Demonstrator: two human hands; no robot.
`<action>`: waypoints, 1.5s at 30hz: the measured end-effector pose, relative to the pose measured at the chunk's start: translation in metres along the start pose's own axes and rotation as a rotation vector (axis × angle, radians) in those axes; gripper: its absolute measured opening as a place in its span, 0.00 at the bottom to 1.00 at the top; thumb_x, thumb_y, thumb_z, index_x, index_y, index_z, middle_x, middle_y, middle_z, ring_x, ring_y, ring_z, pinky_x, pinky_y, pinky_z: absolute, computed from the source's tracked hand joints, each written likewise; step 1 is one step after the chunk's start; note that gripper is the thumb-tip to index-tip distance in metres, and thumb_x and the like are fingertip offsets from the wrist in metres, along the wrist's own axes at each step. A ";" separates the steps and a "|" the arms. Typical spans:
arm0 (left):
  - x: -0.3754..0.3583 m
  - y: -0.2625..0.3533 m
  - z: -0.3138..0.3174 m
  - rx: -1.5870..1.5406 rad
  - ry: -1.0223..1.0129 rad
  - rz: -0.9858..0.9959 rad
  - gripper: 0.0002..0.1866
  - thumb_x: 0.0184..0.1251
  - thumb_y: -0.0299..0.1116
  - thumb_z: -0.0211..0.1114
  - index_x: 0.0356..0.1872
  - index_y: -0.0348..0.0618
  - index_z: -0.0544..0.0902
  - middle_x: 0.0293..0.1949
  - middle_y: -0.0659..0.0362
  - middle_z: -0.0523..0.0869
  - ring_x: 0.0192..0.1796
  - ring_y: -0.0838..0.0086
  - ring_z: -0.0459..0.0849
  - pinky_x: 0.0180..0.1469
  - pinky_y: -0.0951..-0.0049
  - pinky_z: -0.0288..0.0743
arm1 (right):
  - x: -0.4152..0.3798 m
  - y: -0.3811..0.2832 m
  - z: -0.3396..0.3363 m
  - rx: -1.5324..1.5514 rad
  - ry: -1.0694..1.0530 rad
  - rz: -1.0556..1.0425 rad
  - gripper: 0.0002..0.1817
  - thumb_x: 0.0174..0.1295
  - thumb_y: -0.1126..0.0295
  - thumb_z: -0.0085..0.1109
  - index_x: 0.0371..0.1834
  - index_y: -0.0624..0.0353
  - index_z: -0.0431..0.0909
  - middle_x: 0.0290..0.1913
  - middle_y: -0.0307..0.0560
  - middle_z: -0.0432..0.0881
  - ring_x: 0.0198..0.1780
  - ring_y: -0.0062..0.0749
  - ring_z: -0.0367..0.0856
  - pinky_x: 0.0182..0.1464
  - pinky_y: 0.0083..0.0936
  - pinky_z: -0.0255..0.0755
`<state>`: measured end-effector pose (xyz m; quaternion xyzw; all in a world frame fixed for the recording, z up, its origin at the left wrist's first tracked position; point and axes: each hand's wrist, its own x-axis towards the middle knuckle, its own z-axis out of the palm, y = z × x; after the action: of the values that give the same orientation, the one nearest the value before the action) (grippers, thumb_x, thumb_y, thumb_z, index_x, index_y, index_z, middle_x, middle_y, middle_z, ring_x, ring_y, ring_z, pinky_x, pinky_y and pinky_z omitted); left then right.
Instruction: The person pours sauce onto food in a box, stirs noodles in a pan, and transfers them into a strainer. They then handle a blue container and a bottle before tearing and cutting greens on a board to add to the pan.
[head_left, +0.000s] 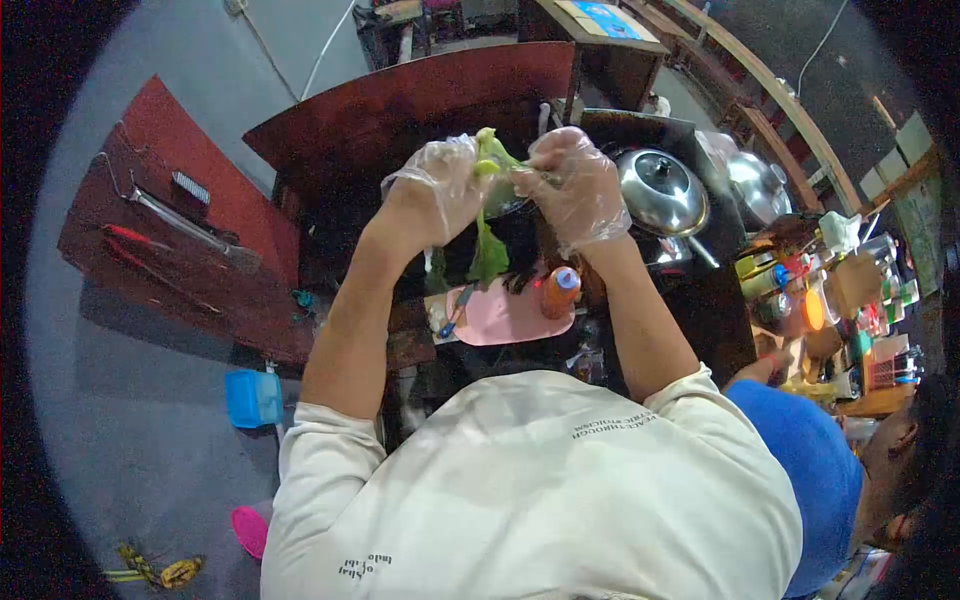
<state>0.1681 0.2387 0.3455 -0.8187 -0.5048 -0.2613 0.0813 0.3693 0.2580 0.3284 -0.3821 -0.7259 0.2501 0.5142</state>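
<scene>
The left hand (pixel 440 190) and the right hand (pixel 575 185), both in thin clear gloves, are raised together over the dark counter (pixel 700 300), each closed around the top of a green leafy vegetable (pixel 489 215) that hangs down between them. The step looks like tearing or stripping the leaves. The next pull seems to call for a firm pinch on one side and a steady tug on the other. Below lies a pink cutting board (pixel 505 318) with an orange bottle (pixel 560 292) on it; a lidded steel pot (pixel 662 192) stands just right.
</scene>
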 end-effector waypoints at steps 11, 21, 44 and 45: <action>-0.008 -0.004 -0.030 0.003 -0.375 0.408 0.13 0.61 0.35 0.59 0.44 0.40 0.77 0.35 0.49 0.79 0.39 0.50 0.78 0.44 0.53 0.72 | -0.005 0.016 -0.036 -0.315 -0.307 -0.187 0.08 0.57 0.68 0.62 0.35 0.60 0.86 0.32 0.54 0.84 0.38 0.49 0.84 0.44 0.40 0.77; -0.017 -0.006 -0.046 -0.513 -0.232 -0.104 0.13 0.71 0.39 0.59 0.35 0.38 0.83 0.30 0.51 0.84 0.31 0.61 0.83 0.35 0.66 0.76 | -0.014 0.084 -0.026 0.554 -0.224 0.550 0.09 0.67 0.71 0.58 0.45 0.63 0.83 0.45 0.44 0.85 0.44 0.37 0.84 0.48 0.40 0.80; -0.264 -0.018 0.362 -0.329 -0.360 -0.182 0.18 0.73 0.42 0.51 0.51 0.38 0.79 0.50 0.44 0.82 0.53 0.50 0.80 0.56 0.54 0.73 | -0.260 0.250 0.138 0.254 -0.858 0.828 0.22 0.73 0.50 0.46 0.51 0.58 0.74 0.33 0.43 0.77 0.34 0.28 0.74 0.36 0.30 0.69; -0.280 -0.029 0.369 -0.498 -0.291 -0.151 0.17 0.71 0.39 0.54 0.54 0.41 0.78 0.53 0.44 0.80 0.55 0.50 0.79 0.58 0.55 0.73 | -0.269 0.258 0.139 0.300 -0.915 0.862 0.22 0.73 0.50 0.45 0.52 0.59 0.75 0.32 0.45 0.78 0.35 0.30 0.75 0.38 0.33 0.69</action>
<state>0.1718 0.1793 -0.1150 -0.8025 -0.4909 -0.2624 -0.2147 0.3641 0.1937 -0.0640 -0.4181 -0.6102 0.6708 0.0539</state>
